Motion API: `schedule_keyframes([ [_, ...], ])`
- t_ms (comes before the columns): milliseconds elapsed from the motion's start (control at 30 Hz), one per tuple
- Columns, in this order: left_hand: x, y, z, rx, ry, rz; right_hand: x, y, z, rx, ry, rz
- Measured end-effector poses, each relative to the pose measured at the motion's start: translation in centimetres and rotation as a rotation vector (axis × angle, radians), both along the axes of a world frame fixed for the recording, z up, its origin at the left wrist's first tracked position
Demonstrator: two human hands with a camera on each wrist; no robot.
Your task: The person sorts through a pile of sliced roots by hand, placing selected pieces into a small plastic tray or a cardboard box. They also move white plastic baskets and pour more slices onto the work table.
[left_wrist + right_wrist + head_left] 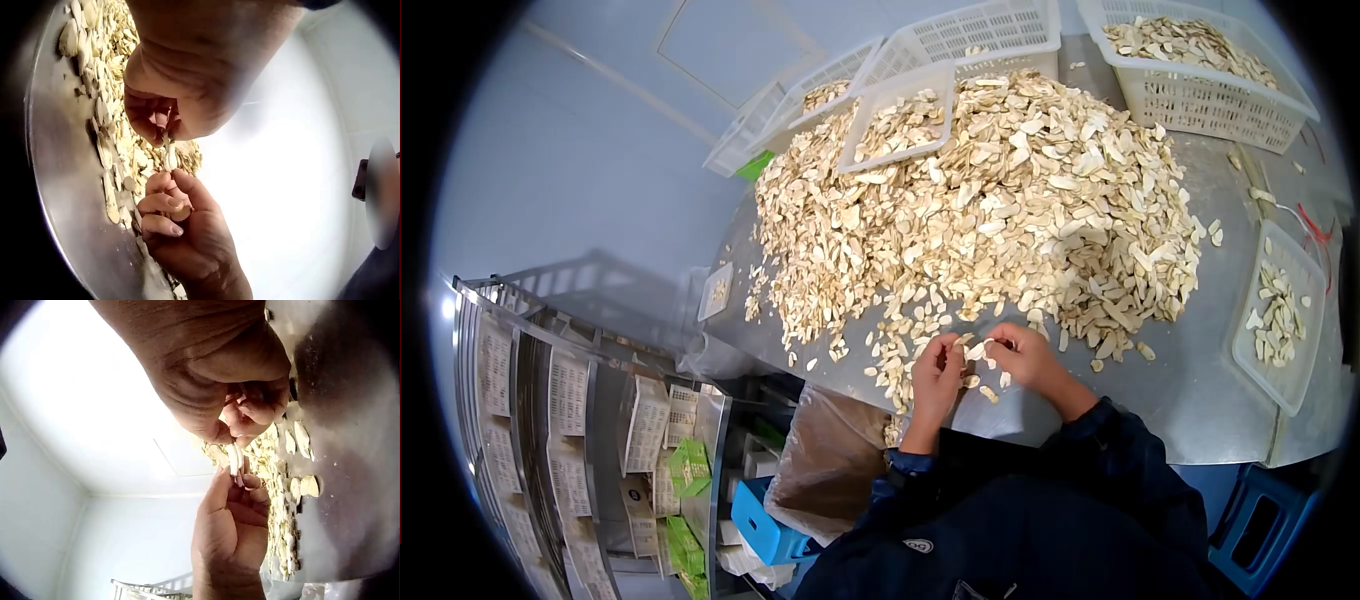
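Note:
Both hands meet over the table's near edge, fingertips close together. My left hand pinches a pale dried slice between thumb and fingers. Opposite it, my right hand pinches at the same spot, with its fingertips at the slice's other end. Another round slice rests in the curled fingers of the right hand. In the right wrist view, pale slices show between the two sets of fingertips. Just beyond the hands rises a large heap of dried slices, with loose ones scattered around the fingers.
A shallow white tray with some slices lies at the right. White baskets stand behind the heap, and a clear tub sits on it. Below the table's left edge are a lined bin and a blue stool.

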State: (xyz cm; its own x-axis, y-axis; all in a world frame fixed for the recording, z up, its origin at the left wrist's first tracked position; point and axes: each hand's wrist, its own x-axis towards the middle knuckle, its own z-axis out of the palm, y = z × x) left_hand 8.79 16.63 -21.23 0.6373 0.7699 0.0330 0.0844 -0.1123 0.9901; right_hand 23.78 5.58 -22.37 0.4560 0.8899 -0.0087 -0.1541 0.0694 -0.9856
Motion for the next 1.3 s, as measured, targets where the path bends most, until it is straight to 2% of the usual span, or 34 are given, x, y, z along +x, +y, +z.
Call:
schedule_keyframes([
  [167, -0.2, 0.1, 0.3, 0.035, 0.001, -0.019, 0.0, 0.0, 0.2, -0.035, 0.009, -0.020],
  [367, -0.2, -0.1, 0.0, 0.135, -0.035, 0.056, 0.0, -0.3, 0.7, -0.044, -0.045, -0.035],
  [467, 0.0, -1.1, 1.8, 0.194, 0.043, 0.018, 0.2, -0.3, 0.9, -0.074, -0.057, -0.020],
  [667, -0.1, -1.5, 1.4, 0.212, 0.118, -0.026, 0.2, -0.3, 1.0, -0.071, -0.056, -0.033],
  [900, -0.2, -1.3, 1.3, 0.241, 0.104, 0.054, 0.2, 0.0, 0.1, -0.060, -0.063, -0.062],
  [1000, -0.1, -1.2, 1.2, 0.213, 0.071, 0.079, -0.2, 0.6, -0.9, 0.038, -0.035, -0.161],
  [1067, -0.1, -1.0, 0.9, 0.212, 0.051, 0.092, 0.2, 0.5, -1.2, 0.033, 0.121, -0.107],
  [1200, -0.2, -1.0, 1.4, -0.135, 0.005, 0.078, 1.5, -0.3, 1.5, -0.065, 0.578, 0.067],
  [1300, 0.0, -1.3, 2.0, -0.310, -0.018, 0.090, 1.1, -0.5, 2.7, -0.121, 0.490, 0.109],
])
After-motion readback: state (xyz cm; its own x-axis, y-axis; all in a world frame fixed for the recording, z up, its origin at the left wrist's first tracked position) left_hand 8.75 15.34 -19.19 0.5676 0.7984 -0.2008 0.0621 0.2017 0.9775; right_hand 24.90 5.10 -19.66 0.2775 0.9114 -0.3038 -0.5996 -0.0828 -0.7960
